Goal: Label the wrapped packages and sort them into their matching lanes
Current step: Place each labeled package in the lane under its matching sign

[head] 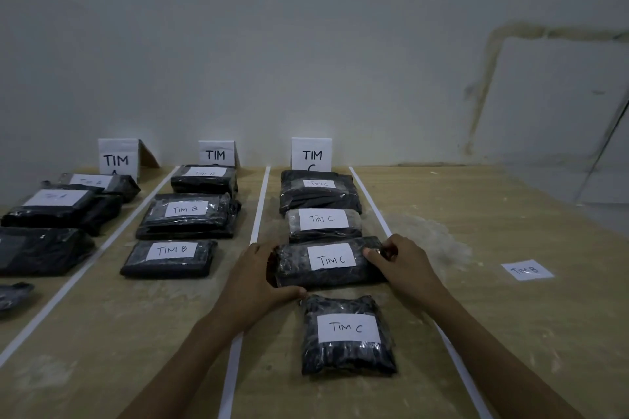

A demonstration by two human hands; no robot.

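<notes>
Both hands on it: your left hand (258,277) wraps the left end of the TIM C package (299,265), thumb laid along its near edge, and your right hand (401,265) curls its fingers (372,253) over the right end. The package lies flat on the worktop (493,333) between your fingers. Square it to the tape lines (258,207), clear of the far package (323,224) beyond your fingers and the near package (347,333) behind them. Wrists low, forearms reaching straight in.

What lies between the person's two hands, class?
In the head view, a dark wrapped package labelled TIM C lies between the left hand and the right hand, which grip its two ends.
</notes>
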